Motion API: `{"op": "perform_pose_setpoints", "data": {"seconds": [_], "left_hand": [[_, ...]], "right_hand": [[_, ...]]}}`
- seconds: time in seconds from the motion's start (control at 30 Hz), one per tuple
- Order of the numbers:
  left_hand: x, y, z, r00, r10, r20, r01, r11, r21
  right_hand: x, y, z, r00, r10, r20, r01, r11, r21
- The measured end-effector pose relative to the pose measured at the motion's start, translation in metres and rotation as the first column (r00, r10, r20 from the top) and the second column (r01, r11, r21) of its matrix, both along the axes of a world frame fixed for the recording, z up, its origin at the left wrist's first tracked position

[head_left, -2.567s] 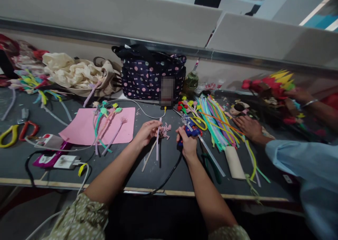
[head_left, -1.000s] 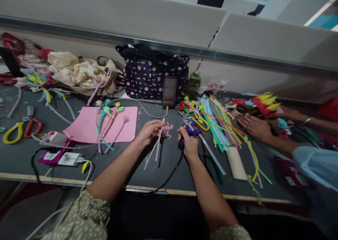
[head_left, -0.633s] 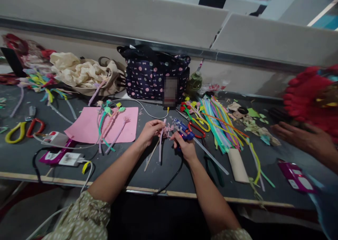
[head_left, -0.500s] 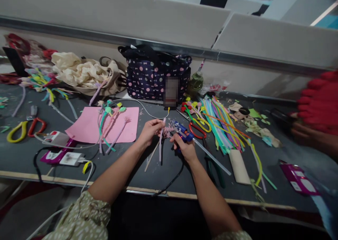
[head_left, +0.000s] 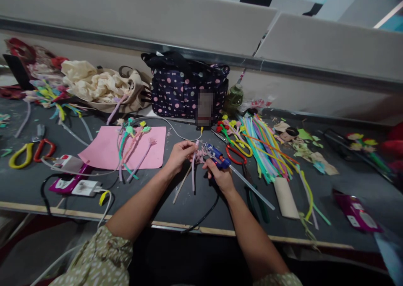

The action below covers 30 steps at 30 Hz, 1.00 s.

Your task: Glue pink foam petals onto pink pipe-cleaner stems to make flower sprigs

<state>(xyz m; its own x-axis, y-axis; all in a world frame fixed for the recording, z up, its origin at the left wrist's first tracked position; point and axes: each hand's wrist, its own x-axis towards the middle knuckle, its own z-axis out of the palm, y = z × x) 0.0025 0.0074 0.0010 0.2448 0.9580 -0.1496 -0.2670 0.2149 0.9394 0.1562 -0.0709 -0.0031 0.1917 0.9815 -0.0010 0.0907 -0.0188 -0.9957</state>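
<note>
My left hand (head_left: 182, 155) is closed, fingertips pinched on a lilac pipe cleaner (head_left: 193, 177) that hangs down toward the desk. My right hand (head_left: 218, 172) is wrapped round a blue glue gun (head_left: 220, 159), and a long clear glue stick (head_left: 253, 188) sticks out of its back end. The gun's front end is close to a small pinkish bundle (head_left: 199, 156) beside my left fingertips; whether they touch I cannot tell. Below the left hand, a thin pale stick (head_left: 181, 186) slants across the dark desk.
Pipe cleaners (head_left: 262, 147) in many colours lie right of my hands, near red-and-yellow-handled scissors (head_left: 236, 155) and green-handled pliers (head_left: 258, 204). Pipe-cleaner flowers lie on pink paper (head_left: 151, 152) at left. A patterned bag (head_left: 185, 87) stands behind. Cables cross near purple-and-white power strips (head_left: 67, 184).
The large red item and the other person's hand at right have moved away to the right, uncovering several colourful flowers there. My hands have barely moved.
</note>
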Motion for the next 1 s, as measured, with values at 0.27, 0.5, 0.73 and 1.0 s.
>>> {"op": "perform_pose_setpoints", "data": {"seconds": [0.27, 0.5, 0.73, 1.0], "left_hand": [[-0.0010, 0.0020, -0.0008, 1.000, 0.006, 0.016, -0.006, 1.000, -0.024], [-0.0002, -0.0008, 0.0016, 1.000, -0.020, 0.020, 0.020, 0.999, -0.027], [-0.0005, -0.0002, 0.0011, 1.000, -0.025, -0.002, 0.025, 1.000, -0.012], [-0.0004, -0.0006, -0.0009, 0.999, -0.039, -0.012, 0.039, 0.999, 0.005]], "right_hand": [[-0.0022, -0.0004, 0.0034, 0.998, -0.029, -0.055, 0.031, 0.999, 0.019], [-0.0007, 0.0005, -0.0007, 1.000, -0.027, -0.013, 0.027, 1.000, 0.005], [-0.0017, 0.0009, -0.0026, 0.999, -0.024, -0.029, 0.025, 1.000, 0.009], [-0.0029, 0.0002, 0.0008, 0.998, -0.031, -0.059, 0.032, 0.999, 0.015]]}}
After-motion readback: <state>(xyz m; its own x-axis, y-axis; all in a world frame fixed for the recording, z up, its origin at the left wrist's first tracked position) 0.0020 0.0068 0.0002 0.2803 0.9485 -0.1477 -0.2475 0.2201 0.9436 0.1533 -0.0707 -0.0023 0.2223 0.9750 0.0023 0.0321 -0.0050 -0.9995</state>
